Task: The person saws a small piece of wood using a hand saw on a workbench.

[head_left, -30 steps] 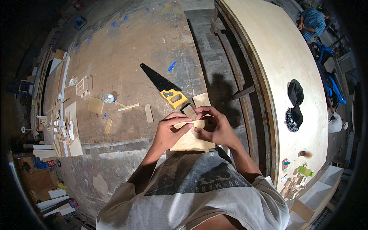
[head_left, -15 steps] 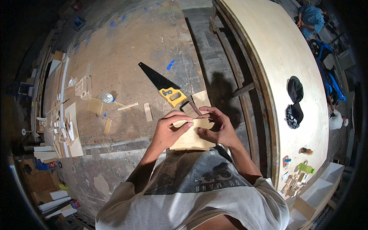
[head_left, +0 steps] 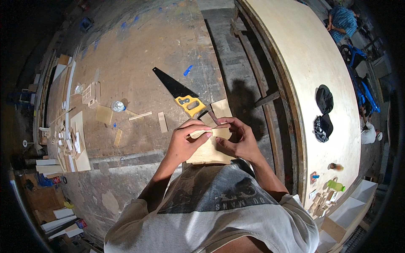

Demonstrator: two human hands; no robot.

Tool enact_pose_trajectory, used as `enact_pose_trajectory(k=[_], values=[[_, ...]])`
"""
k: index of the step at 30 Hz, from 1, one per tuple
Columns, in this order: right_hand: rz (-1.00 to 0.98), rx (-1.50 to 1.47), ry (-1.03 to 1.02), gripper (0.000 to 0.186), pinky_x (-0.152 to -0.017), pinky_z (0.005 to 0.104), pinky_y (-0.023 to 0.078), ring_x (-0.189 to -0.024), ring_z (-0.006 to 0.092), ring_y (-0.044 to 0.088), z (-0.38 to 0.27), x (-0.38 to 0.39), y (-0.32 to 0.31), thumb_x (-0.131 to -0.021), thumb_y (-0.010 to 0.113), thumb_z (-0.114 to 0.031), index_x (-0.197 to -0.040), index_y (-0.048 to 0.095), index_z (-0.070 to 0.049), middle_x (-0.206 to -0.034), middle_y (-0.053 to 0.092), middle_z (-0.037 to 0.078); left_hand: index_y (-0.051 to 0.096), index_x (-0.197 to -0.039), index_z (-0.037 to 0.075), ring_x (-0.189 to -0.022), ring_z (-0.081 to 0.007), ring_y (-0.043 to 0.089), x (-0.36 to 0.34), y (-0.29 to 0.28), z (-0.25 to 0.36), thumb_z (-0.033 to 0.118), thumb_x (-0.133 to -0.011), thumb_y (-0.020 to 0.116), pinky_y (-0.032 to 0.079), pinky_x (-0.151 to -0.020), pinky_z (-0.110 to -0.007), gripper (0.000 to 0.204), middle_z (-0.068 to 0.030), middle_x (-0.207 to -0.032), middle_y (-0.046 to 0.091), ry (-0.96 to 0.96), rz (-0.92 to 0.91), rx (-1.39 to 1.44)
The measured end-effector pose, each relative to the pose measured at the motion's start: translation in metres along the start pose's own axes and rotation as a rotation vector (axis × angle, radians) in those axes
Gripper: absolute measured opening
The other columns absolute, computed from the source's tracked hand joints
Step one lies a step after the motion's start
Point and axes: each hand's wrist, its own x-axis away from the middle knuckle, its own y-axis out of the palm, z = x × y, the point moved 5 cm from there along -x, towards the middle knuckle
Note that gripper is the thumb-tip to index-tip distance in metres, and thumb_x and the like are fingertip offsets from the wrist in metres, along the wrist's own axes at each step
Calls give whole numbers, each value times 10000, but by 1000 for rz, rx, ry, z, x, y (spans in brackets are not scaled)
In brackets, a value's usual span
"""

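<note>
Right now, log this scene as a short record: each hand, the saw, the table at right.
Left hand: pinching a pale wooden board at its left
Right hand: pinching the same board at its right
Handsaw: yellow-handled, lying beyond the hands
Blue scrap: right of the handsaw's tip
Table at right: pale top, bearing two dark caps

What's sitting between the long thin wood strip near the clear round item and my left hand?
In the head view, a small flat wood piece lies between the thin wood strip and your left hand.
</note>
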Motion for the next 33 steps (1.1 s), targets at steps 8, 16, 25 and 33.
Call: enact_pose_trajectory(k=[8,16,25,33], values=[[15,91,27,445,-673,174,399,-838,29,536,2,-1,1,-762,748,-7,-1168,567,-8,-971,641,8,701,-987,0,-910,-135,603,1,-2,3,31,-814,720,489,-755,-247,177,-78,-989,633,55,-7,-27],[33,68,-45,441,-619,171,368,-781,13,518,7,-2,6,-762,756,-24,-1163,572,-15,-1003,652,12,699,-986,2,-921,-144,605,3,-4,0,30,-810,721,484,-785,-261,179,-81,-990,637,29,-16,-9],[24,107,3,426,-644,174,385,-847,12,547,6,-2,9,-776,743,-21,-1167,576,-26,-1046,660,32,699,-974,12,-939,-158,612,4,-8,0,59,-805,733,479,-807,-270,179,-80,-990,646,-29,12,-4],[19,104,-2,427,-694,174,398,-898,31,549,3,-4,13,-779,744,-10,-1170,572,-23,-1042,661,24,700,-963,20,-929,-144,612,4,-12,0,67,-812,729,487,-780,-259,161,-69,-989,647,-4,-2,-29]])
